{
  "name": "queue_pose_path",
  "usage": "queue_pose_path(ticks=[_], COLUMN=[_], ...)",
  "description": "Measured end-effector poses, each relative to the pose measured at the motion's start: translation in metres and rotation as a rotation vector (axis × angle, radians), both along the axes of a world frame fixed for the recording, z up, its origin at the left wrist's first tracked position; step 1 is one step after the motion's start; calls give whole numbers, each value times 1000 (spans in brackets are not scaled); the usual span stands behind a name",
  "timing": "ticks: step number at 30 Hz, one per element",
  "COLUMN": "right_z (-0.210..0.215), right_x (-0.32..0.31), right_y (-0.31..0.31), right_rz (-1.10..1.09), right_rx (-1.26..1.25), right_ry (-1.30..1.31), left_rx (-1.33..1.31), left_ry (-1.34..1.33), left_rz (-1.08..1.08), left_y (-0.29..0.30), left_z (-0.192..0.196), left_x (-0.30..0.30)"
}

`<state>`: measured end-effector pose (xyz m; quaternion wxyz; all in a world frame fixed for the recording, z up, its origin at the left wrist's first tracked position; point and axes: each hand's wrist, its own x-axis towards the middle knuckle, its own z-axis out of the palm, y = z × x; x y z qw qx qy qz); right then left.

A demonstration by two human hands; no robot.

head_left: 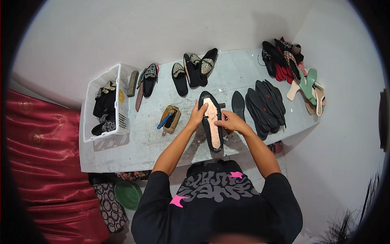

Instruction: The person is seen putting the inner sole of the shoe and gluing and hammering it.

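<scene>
An unsoled black shoe [212, 132] is held bottom side up over the table's near edge, its pale insole board framed by folded-over black material. My left hand [196, 114] grips its left edge, thumb lying on the pale board. From the other side my right hand [230, 121] holds the right edge, with its thumb and fingertips at the board. Just beyond my right hand lies a single black sole [238, 105], partly covered by that hand. A dark bar-shaped piece [222, 105] sticks out behind the shoe; the rest of it is hidden.
Several black soles [266, 106] are stacked to the right. On the left stand a cut-open container [174, 122] with a blue-handled brush [164, 120] and a white basket [119, 101] of shoes. Finished-looking mules [196, 71] sit at the back; shoe parts [284, 61] pile far right.
</scene>
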<state>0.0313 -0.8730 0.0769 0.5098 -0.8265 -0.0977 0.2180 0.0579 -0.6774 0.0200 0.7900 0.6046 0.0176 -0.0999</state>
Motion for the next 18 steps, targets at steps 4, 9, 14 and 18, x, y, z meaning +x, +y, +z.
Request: queue_pose_path(ticks=[4, 9, 14, 18], right_z=[16, 16, -20, -22], right_x=[21, 46, 32, 38], right_y=[-10, 24, 58, 56], right_rz=[86, -181, -366, -353], right_rx=[-198, 18, 77, 107], right_ry=[-74, -234, -440, -444], left_rx=[187, 159, 319, 259], left_ry=[-71, -49, -71, -181], left_rz=[61, 85, 177, 285], left_y=[-3, 3, -18, -16], left_z=[17, 26, 17, 17], left_x=[14, 33, 13, 13])
